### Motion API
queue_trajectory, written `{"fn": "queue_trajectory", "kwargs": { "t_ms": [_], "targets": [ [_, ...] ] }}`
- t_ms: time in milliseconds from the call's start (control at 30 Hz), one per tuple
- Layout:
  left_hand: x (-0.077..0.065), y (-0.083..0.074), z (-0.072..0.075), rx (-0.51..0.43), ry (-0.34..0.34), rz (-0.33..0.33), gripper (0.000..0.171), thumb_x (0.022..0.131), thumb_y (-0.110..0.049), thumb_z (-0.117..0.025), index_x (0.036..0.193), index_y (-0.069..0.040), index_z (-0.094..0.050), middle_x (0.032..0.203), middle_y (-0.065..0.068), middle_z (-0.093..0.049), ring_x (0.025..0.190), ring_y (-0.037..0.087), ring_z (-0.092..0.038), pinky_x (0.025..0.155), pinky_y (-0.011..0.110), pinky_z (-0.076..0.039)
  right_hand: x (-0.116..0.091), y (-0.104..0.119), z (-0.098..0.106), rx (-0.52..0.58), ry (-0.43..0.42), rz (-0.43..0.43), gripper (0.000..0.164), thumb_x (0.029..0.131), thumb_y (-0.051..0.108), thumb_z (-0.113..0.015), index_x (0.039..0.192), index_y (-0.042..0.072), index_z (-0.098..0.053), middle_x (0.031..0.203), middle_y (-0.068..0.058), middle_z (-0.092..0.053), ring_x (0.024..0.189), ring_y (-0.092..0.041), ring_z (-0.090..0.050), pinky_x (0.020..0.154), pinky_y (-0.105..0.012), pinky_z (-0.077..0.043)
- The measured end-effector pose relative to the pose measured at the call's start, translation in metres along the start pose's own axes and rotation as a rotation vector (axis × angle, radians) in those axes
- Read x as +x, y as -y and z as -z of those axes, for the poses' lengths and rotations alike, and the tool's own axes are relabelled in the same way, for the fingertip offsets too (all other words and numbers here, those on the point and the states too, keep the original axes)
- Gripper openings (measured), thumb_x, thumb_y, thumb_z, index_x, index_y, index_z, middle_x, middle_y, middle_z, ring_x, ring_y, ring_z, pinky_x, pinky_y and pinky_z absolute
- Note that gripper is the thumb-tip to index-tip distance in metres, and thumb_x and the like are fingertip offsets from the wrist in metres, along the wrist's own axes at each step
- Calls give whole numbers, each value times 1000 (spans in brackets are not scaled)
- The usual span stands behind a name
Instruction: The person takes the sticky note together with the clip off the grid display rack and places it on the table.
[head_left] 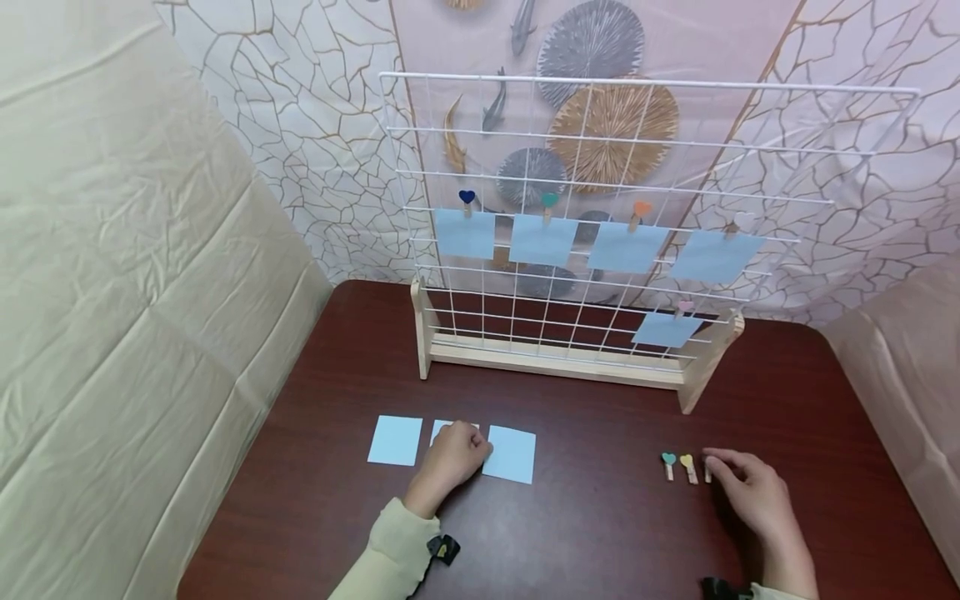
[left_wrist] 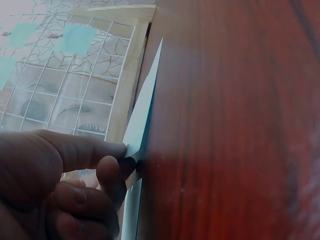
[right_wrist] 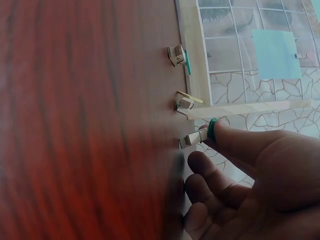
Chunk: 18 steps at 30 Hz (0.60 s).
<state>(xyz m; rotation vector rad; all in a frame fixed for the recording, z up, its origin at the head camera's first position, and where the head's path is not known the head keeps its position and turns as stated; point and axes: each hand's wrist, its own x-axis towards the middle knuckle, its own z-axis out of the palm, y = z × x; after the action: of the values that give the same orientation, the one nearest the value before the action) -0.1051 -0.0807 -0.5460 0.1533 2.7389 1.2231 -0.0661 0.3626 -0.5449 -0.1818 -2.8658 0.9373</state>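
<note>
My left hand [head_left: 452, 457] pinches the left edge of a pale blue paper square [head_left: 512, 455], the rightmost in a row on the table. The left wrist view shows that sheet [left_wrist: 145, 112] tilted, its near corner between thumb and finger. A second square [head_left: 442, 427] lies partly hidden under the hand, and a third [head_left: 395, 440] to its left. At the right, my right hand [head_left: 752, 490] holds a small wooden clothespin [right_wrist: 196, 138] with a green heart, thumb against the heart. Beside it lie a yellow-heart clothespin [head_left: 689, 469] and a teal-heart one [head_left: 669, 467].
A white wire grid [head_left: 585, 287] on a wooden stand [head_left: 555, 360] rises at the table's back. Heart clothespins hold several blue sheets [head_left: 543, 239] on it, with one smaller-looking sheet [head_left: 666, 330] low at the right. Beige cloth [head_left: 150, 292] borders the left side.
</note>
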Motion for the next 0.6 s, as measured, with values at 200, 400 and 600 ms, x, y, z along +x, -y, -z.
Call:
{"fn": "queue_trajectory", "kwargs": {
  "t_ms": [200,400,600],
  "targets": [
    [0,0,-1,23,-1,13,56,96,-11,-66,52,-21,-34,48,-12,-23,46,7,-20,43,24,-17,3,-1,0,-9,34,5,23,104,18,-69,114,0,-78,113,-27,-71,87,-15,-61,70,-32,-44],
    [0,-1,-2,44,9,29,54,96,-10,-64,52,-21,-35,47,-12,-24,45,7,-21,43,24,-19,10,0,0,-16,102,25,23,106,15,-65,116,-4,-76,111,-27,-69,91,-32,-64,74,-42,-47],
    [0,-4,-3,48,13,33,53,96,-8,-63,53,-20,-34,47,-12,-23,46,7,-21,44,25,-20,10,1,0,-15,103,29,21,105,13,-66,116,-2,-77,108,-23,-70,81,-18,-57,67,-35,-45]
  ]
}}
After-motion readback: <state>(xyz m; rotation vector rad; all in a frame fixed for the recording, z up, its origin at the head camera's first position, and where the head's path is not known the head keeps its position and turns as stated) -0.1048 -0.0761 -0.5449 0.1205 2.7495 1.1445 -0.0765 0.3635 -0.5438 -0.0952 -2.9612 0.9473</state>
